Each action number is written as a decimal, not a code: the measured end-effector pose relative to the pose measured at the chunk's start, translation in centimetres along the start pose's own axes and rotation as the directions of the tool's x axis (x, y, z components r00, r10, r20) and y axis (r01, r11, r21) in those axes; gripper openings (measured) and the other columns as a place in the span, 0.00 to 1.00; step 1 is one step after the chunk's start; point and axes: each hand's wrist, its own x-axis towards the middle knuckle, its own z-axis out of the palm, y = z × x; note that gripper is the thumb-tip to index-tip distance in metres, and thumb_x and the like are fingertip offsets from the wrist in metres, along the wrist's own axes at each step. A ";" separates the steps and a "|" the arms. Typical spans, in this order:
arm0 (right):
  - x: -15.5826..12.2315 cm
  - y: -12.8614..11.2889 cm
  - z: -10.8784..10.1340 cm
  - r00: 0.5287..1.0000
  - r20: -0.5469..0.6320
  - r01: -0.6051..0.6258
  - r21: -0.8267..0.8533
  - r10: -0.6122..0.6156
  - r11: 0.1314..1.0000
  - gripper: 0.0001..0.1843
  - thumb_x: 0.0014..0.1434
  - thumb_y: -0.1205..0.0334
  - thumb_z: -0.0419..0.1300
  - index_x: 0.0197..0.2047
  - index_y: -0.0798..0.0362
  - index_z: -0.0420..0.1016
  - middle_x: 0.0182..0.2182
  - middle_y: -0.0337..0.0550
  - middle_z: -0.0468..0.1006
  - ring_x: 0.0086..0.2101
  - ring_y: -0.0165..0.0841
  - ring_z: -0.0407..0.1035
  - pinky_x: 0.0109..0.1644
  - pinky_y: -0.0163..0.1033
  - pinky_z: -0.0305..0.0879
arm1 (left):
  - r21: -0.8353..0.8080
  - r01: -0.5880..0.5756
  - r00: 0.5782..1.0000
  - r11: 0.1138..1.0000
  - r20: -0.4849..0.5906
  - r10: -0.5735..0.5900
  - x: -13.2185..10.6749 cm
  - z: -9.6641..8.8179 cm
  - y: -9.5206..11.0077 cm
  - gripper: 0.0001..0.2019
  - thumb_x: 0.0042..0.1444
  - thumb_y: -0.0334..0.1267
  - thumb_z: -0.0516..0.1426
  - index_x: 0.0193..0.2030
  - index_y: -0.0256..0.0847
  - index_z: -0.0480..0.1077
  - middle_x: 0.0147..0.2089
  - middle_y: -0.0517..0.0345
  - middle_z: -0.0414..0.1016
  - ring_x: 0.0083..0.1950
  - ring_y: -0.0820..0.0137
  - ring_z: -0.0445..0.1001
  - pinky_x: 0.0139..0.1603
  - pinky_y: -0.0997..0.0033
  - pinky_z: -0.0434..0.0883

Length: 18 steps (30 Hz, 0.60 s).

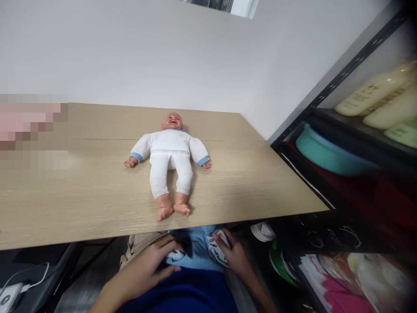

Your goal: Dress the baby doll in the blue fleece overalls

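A baby doll (171, 148) in a white suit with blue cuffs lies on its back on the wooden table (254, 182), its bare feet toward the near edge. Below that edge, over my lap, is a light blue cloth garment (195, 254) with white printed patches. My left hand (154, 263) is on the garment's left side, fingers curled onto it and thumb apart. On the other side, my right hand (233, 254) grips the cloth by a patch with a dark-lined print. The table edge partly covers the garment, so its full shape is hidden.
Shelves at right hold a teal basin (329, 152) and pale yellow bottles (374, 93). Below them are bagged items (374, 278) and a green-rimmed roll (280, 265). A white device with a cable (11, 298) sits at lower left. A blurred pink patch (26, 124) covers the left edge.
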 end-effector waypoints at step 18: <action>9.1 -25.5 -10.6 0.610 0.504 0.677 0.071 -0.612 0.733 0.15 0.75 0.59 0.72 0.62 0.45 0.84 0.29 0.28 0.79 0.27 0.29 0.68 0.35 0.34 0.64 | -0.247 -0.476 0.879 0.844 -0.150 0.452 5.5 -12.4 12.5 0.22 0.64 0.44 0.77 0.61 0.48 0.78 0.58 0.52 0.84 0.58 0.57 0.85 0.55 0.60 0.85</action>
